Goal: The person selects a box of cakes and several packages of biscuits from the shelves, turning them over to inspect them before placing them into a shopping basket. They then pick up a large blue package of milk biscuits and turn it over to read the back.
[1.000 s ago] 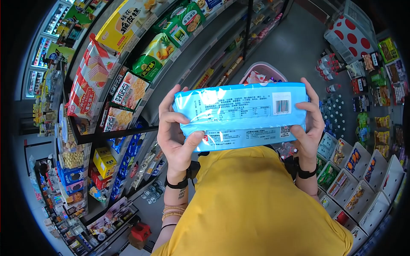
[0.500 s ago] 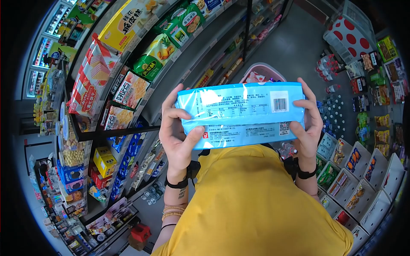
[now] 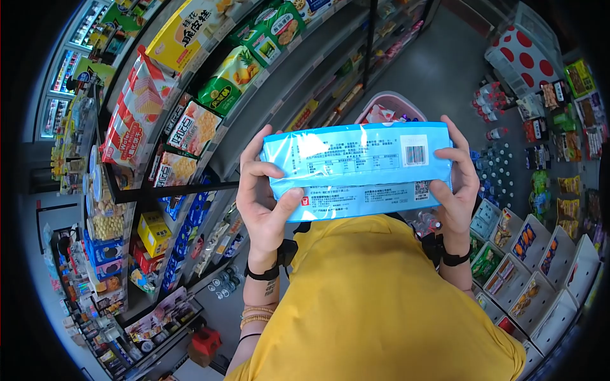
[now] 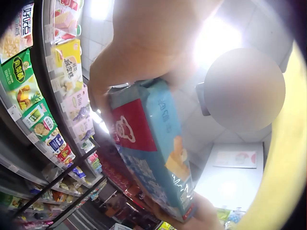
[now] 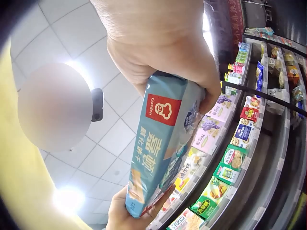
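Observation:
A light blue pack of wafer biscuits (image 3: 365, 174) is held up crosswise in front of the chest, its printed back with barcode towards the head camera. My left hand (image 3: 260, 206) grips the pack's left end, thumb on the near face. At the opposite end, my right hand (image 3: 460, 187) holds it the same way, fingers over the top edge. In the left wrist view, a red logo panel shows on the wafer pack (image 4: 151, 143). The right wrist view shows a biscuit picture and Garden lettering on the pack (image 5: 160, 139).
Shelves on the left carry a red wafer bag (image 3: 136, 114), a yellow cake box (image 3: 187, 35) and green biscuit packs (image 3: 232, 79). Beyond the held pack stands a pink basket (image 3: 387, 98) with goods inside. White bins (image 3: 534, 295) of snacks and several floor bottles (image 3: 495, 168) lie right.
Over the last second the pack has shifted slightly right at its left end and tipped a little, so its lower print shows more. Both hands keep their hold.

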`<state>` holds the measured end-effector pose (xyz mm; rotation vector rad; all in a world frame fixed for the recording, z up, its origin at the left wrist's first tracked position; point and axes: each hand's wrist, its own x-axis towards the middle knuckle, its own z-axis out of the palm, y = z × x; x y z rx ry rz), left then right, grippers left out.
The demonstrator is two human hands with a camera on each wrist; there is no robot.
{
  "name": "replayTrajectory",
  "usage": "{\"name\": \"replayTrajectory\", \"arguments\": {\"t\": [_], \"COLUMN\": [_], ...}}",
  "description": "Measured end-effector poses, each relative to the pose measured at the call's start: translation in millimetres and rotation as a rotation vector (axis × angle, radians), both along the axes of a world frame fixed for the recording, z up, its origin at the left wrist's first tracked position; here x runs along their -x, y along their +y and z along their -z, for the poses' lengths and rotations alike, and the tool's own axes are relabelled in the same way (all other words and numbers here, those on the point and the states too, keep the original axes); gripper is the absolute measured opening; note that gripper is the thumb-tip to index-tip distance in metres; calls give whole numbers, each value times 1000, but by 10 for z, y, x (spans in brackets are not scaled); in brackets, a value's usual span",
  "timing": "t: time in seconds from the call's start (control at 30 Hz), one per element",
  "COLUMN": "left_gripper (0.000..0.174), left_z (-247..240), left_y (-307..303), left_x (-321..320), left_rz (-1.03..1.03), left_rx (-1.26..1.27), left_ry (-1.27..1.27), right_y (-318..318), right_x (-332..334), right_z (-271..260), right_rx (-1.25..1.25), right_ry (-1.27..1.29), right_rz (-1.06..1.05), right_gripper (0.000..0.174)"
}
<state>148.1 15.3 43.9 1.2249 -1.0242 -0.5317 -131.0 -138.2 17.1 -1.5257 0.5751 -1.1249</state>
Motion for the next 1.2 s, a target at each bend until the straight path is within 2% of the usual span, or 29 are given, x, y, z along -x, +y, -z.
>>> {"name": "replayTrajectory", "arguments": {"t": [0.63,1.2], "left_gripper": [28,28], "left_z": [39,79], "left_y": [-19,-380], "left_x": [41,3], "left_rz": [-86,34], "left_rx": [-53,15], "left_ry": [-26,52], "right_y": [-266,-287], "right_x": [-102,53], "right_z": [133,2], "right_rx": [-42,-18], "right_ry": [2,21], "right_rz": [-98,20], "right_gripper": [39,41]}}
